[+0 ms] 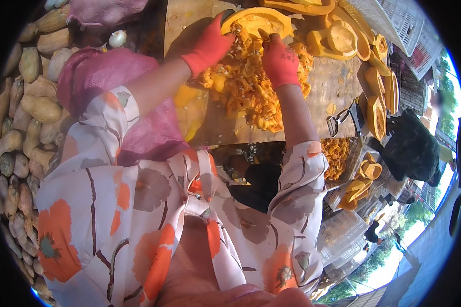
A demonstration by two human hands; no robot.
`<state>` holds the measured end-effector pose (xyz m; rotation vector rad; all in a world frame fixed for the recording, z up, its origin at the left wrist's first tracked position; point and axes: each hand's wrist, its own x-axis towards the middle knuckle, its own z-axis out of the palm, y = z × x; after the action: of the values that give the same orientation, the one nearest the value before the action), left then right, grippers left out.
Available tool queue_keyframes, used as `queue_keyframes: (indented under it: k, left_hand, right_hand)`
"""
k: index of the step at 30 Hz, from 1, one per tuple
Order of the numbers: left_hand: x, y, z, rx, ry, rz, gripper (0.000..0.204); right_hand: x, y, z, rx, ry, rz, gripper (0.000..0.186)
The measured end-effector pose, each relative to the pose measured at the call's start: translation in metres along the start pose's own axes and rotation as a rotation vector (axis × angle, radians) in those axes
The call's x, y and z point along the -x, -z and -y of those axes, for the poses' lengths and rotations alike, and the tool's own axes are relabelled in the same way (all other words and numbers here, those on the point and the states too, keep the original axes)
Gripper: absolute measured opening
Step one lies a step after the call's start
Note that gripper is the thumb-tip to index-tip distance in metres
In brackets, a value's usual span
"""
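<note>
A halved squash [269, 19] is tilted at the far side of the wooden board, its orange hollow facing me. My left hand [210, 48], in a red glove, grips its left end. The red-gloved right hand [281, 62] is closed at the lower right edge of the hollow. A small dark tip shows by its fingers, but what it belongs to is hidden. Beneath both hands spreads a heap of stringy orange pulp and seeds [256, 100].
Cut squash pieces [338, 41] line the board's [338, 84] right side, near a pair of glasses [344, 118]. Whole squashes [40, 110] pile up at left beside a pink sack [107, 69]. More pulp [337, 157] sits below the board, near crates [343, 230].
</note>
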<state>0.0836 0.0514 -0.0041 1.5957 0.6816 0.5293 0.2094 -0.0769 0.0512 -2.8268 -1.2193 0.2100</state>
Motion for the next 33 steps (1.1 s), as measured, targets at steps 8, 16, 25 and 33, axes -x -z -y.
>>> queue_keyframes:
  k: [8, 16, 25, 33]
  left_hand:
    - [-0.025, 0.053, -0.05, 0.286, 0.295, 0.414, 0.036]
    - [-0.021, 0.042, -0.045, 0.519, 0.53, 0.451, 0.033]
    - [0.027, 0.005, -0.048, 0.057, 0.541, 0.378, 0.093]
    - [0.015, 0.024, -0.017, 0.314, 0.672, 0.212, 0.057]
  right_hand:
    - [-0.027, 0.078, -0.053, -0.218, 0.201, -0.099, 0.046]
    - [0.018, 0.034, -0.042, -0.552, -0.291, 0.484, 0.044]
    - [0.042, -0.024, -0.026, -1.438, -0.748, 0.381, 0.02]
    - [0.054, 0.032, 0.026, -1.244, -0.585, 0.397, 0.025]
